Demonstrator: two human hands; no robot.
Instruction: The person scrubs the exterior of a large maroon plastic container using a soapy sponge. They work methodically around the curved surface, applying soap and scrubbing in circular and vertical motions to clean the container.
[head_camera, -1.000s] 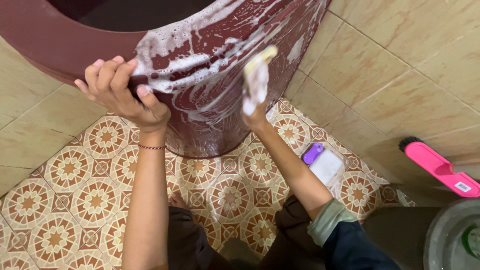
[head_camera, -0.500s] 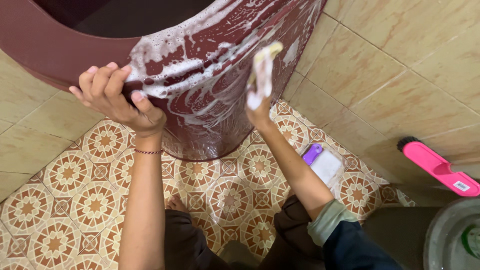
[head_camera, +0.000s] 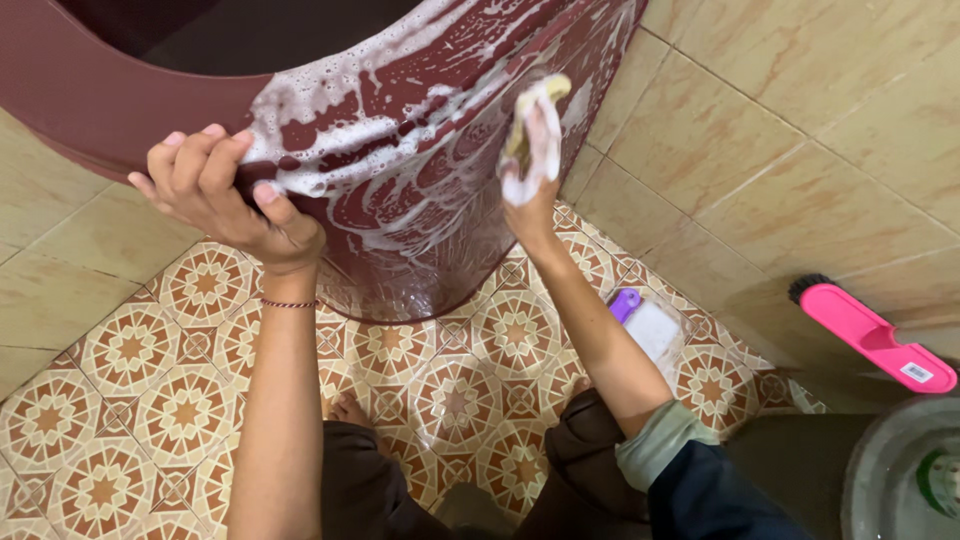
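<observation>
Glossy beige wall tiles meet a floor of cream tiles patterned with brown star medallions, matte and flat. Against the corner stands a big maroon plastic barrel, round and smooth, its curved side streaked with white foam. Left hand curls its fingers over the barrel's rim, thumb pressed on the soapy outside. Right hand is closed around a yellow sponge, lathered white, pressed flat to the barrel wall near its right edge, close to the wall tiles, where little room is left. Low by the wall lies a purple-and-white item, perhaps a soap dish; it is blurred. Well to the right lean a pink brush and a grey basin's rim. Open floor spreads to the left.
</observation>
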